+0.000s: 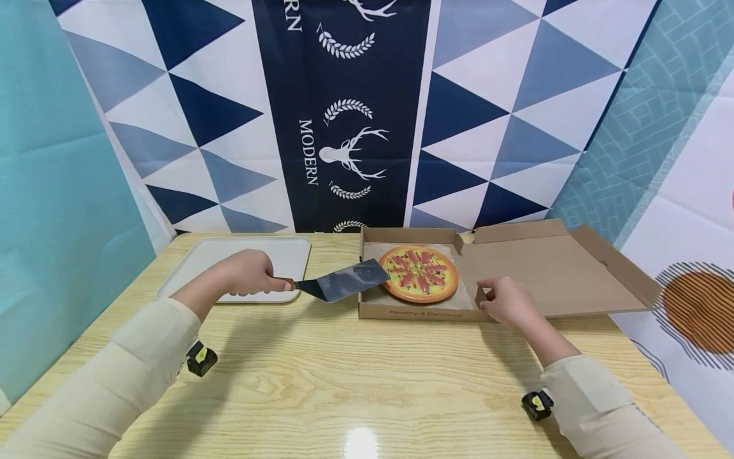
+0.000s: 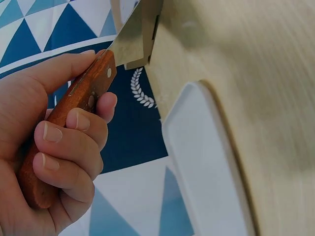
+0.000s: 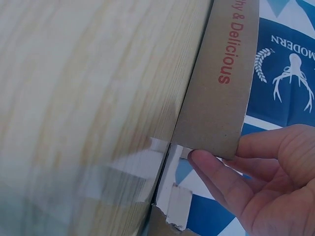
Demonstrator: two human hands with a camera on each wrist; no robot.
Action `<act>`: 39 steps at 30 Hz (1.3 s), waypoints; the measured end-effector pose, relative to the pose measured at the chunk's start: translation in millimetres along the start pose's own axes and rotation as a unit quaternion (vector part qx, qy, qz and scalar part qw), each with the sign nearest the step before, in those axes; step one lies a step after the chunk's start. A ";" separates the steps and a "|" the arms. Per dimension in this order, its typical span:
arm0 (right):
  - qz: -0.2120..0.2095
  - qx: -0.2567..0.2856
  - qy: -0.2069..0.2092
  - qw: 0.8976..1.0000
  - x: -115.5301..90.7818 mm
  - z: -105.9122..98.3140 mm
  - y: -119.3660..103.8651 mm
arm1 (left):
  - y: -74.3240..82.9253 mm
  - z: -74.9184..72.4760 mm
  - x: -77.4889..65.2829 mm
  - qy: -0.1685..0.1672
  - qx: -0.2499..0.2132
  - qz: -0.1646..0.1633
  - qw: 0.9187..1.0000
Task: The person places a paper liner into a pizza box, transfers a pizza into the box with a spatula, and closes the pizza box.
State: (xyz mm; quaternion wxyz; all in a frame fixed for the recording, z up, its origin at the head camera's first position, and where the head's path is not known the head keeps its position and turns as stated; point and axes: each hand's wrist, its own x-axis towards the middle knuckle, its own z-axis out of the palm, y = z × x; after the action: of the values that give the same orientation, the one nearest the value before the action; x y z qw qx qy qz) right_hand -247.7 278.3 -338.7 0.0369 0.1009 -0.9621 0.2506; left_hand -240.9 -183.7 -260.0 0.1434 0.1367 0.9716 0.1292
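Note:
My left hand (image 1: 249, 274) grips the wooden handle (image 2: 93, 81) of a metal spatula, fingers curled round it. The spatula's blade (image 1: 352, 280) reaches over the left wall of an opened cardboard pizza box (image 1: 413, 312), its tip at the near-left edge of a pizza (image 1: 420, 274). Whether the tip touches the pizza, I cannot tell. The pizza, topped with pink strips, lies on paper inside the box. At the box's front right corner, my right hand (image 1: 504, 303) pinches the cardboard wall (image 3: 216, 118) between thumb and fingers.
A white tray (image 1: 292, 255) lies at the table's back left, behind my left hand. The box's lid (image 1: 550, 274) is folded out to the right. Patterned cloth (image 1: 350, 115) hangs behind the wooden table (image 1: 321, 382).

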 end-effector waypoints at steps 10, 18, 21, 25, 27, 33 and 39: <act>0.006 0.002 -0.004 1.000 -0.5 0.5 -1.1 | -4.4 22.4 -4.7 0.030 -0.061 -0.015 0.998; 0.013 0.006 -0.007 1.000 -0.3 0.0 0.8 | 2.4 33.8 -9.1 0.025 -0.110 -0.029 0.993; 0.016 0.005 -0.009 1.000 -0.5 -0.5 0.9 | 5.2 37.6 -11.9 0.024 -0.119 -0.031 0.992; 0.018 0.005 -0.012 1.000 -0.7 -0.1 0.4 | 7.5 43.4 -16.5 0.028 -0.129 -0.034 0.991; 0.020 0.005 -0.011 1.000 -0.6 0.0 -0.1 | 7.9 46.6 -18.7 0.036 -0.133 -0.033 0.990; 0.028 0.014 -0.014 0.999 -0.8 0.6 -1.5 | 6.2 55.4 -23.8 0.053 -0.131 -0.030 0.989; 0.029 0.018 -0.018 0.999 -0.5 0.5 -1.7 | 3.0 58.3 -28.9 0.058 -0.126 -0.026 0.990</act>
State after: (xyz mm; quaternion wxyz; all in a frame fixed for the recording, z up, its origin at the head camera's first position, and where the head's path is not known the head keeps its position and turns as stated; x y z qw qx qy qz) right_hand -246.9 276.7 -338.4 0.0107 0.0777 -0.9605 0.2671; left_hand -195.2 -177.3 -306.1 0.1067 0.0842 0.9575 0.2544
